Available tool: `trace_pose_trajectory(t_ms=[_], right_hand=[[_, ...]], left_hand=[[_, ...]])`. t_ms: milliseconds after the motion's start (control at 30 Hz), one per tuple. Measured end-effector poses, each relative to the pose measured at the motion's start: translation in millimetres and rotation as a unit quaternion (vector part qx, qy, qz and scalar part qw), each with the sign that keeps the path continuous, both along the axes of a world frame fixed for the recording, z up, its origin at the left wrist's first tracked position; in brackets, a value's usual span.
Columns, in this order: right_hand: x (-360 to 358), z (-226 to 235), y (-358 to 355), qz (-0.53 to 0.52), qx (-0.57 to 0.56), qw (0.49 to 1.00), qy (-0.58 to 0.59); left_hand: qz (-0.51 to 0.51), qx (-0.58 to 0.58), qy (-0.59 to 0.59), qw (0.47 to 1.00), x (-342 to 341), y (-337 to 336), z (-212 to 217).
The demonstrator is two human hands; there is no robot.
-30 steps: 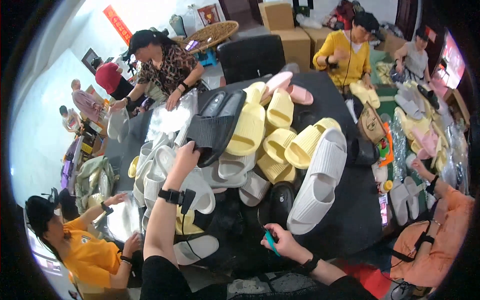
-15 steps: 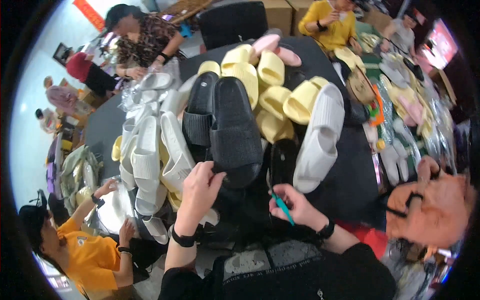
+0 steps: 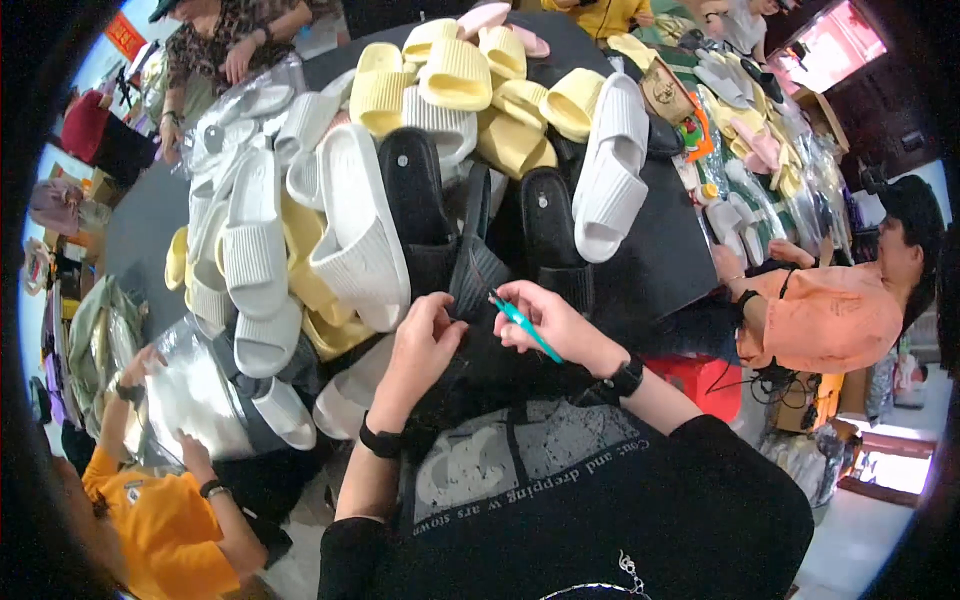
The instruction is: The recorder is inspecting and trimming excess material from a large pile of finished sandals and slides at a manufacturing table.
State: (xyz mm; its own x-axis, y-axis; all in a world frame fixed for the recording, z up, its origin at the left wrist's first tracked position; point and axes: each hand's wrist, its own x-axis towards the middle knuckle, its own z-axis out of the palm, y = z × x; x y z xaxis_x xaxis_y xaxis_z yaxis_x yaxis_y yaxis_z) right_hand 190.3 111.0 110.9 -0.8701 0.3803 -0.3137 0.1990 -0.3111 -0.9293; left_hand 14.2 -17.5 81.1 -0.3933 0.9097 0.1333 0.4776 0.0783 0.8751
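My left hand (image 3: 424, 346) pinches the lower end of a black slipper (image 3: 478, 245), which is turned on its edge so its side and ribbed strap show. My right hand (image 3: 548, 322) is closed around a slim teal-handled tool (image 3: 526, 328) with a dark tip; its exact kind is not clear. The tip points at the slipper's strap, and I cannot tell whether it touches. Left of the held slipper lies another black slipper (image 3: 412, 185), and to its right one more black slipper (image 3: 546, 215). A large white slipper (image 3: 350, 190) leans beside them.
Yellow slippers (image 3: 455, 72) and white ones are heaped on the dark table (image 3: 660, 230). A white pair (image 3: 610, 165) lies at the right. A person in orange (image 3: 165, 520) handles clear plastic bags (image 3: 195, 400) close on my left; another (image 3: 830, 300) sits at the right.
The black slipper has turned from facing me to standing on its edge. My right hand has brought the teal-handled tool closer to the slipper and my left hand. The whole view has shifted.
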Motion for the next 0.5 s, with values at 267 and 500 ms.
trace_pose_trajectory(t_ms=[267, 500], right_hand=[[15, -24, 23, 0.093, 0.173, 0.979, -0.046], [2, -11, 36, 0.263, 0.394, 0.875, -0.102]], left_hand=[[0.072, -0.024, 0.102, 0.992, 31, -31, -11], [0.053, -0.033, 0.224, 0.973, 51, -44, -24]])
